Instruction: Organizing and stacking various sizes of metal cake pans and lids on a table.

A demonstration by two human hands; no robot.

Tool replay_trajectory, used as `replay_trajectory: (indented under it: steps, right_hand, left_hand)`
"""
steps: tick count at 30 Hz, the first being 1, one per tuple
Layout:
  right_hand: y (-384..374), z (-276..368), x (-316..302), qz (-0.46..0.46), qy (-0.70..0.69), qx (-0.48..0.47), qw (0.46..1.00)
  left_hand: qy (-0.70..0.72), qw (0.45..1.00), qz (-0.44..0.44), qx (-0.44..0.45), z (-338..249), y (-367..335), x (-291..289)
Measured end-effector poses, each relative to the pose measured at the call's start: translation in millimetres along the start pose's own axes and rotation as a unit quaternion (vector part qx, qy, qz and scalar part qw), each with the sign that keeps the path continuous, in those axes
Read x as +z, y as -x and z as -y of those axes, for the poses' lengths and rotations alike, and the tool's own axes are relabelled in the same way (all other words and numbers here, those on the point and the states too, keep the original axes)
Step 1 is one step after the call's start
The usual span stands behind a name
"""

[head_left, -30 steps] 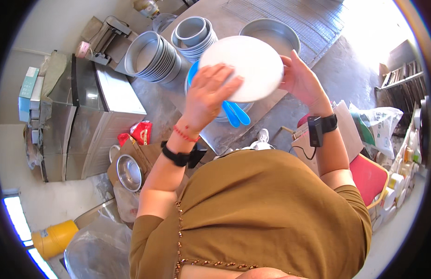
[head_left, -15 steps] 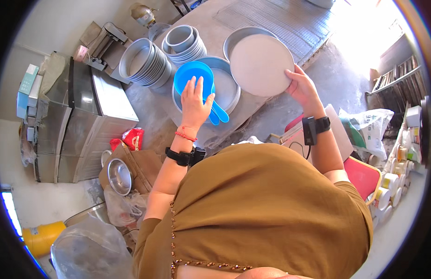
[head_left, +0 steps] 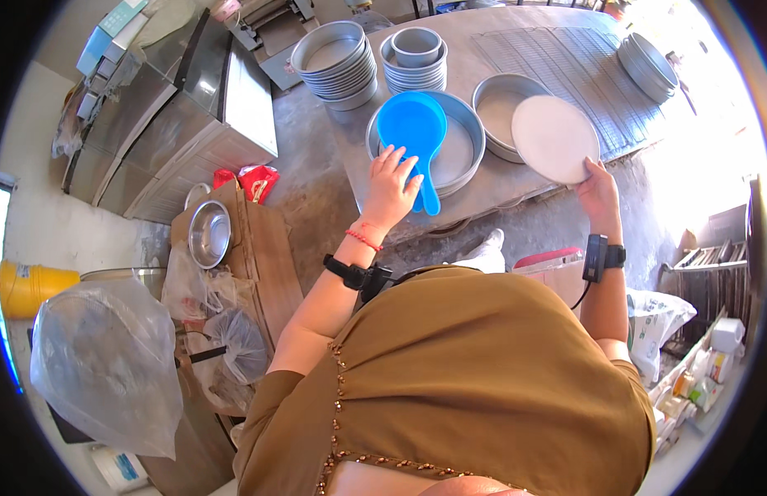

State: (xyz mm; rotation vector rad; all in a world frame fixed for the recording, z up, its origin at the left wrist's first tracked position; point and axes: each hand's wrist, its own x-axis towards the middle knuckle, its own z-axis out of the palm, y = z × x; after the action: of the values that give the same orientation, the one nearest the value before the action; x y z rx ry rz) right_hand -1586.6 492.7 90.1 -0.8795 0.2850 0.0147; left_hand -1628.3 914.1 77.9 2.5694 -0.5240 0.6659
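Note:
A blue dipper with a long handle lies across a wide round cake pan on the table. A second handle end shows beneath its own. My left hand rests at the dipper's near edge and handle, fingers spread and open. In my right hand, thumb and fingers close on the rim of a flat, pale round disc, like a loose cake-pan base. The disc is tilted up and partly covers another round pan.
Two stacks of round pans stand at the back left, a small pan topping the right one. A wire rack lies at the far right with more pans. A steel bowl sits at left near a plastic bag.
My left hand has slid from over the dipper's bowl toward its handle. The disc in my right hand is tipped more on edge. The whole view has shifted too.

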Motion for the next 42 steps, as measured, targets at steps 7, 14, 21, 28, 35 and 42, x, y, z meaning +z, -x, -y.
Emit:
replay_trajectory:
  steps: [7,14,21,28,35,42]
  right_hand:
    - [-109.0,42.6,4.5,0.085,-0.009,0.018,0.996]
    - [-222.8,58.1,-97.9,0.041,-0.097,-0.060,0.993]
    - [-147.2,56.6,-166.4,-0.025,-0.158,-0.053,0.986]
    - [-48.3,26.9,-202.9,-0.141,-0.112,0.008,0.984]
    - [-70.2,40.0,-209.4,-0.110,-0.088,0.044,0.989]
    - [-196.8,69.7,-225.0,-0.039,-0.078,0.117,0.989]
  left_hand:
    - [-0.042,0.998,0.002,-0.045,-28.9,-33.7,9.9]
    - [0.130,0.975,0.061,-0.172,-86.0,-106.1,15.2]
    - [0.183,0.953,0.237,-0.039,-116.7,-156.3,116.5]
    - [0.040,0.960,0.267,0.079,-106.1,-130.6,203.6]
    - [-0.026,0.953,0.297,0.051,-112.7,-132.2,222.1]
    - [0.047,0.907,0.362,-0.211,-151.6,-186.4,251.3]
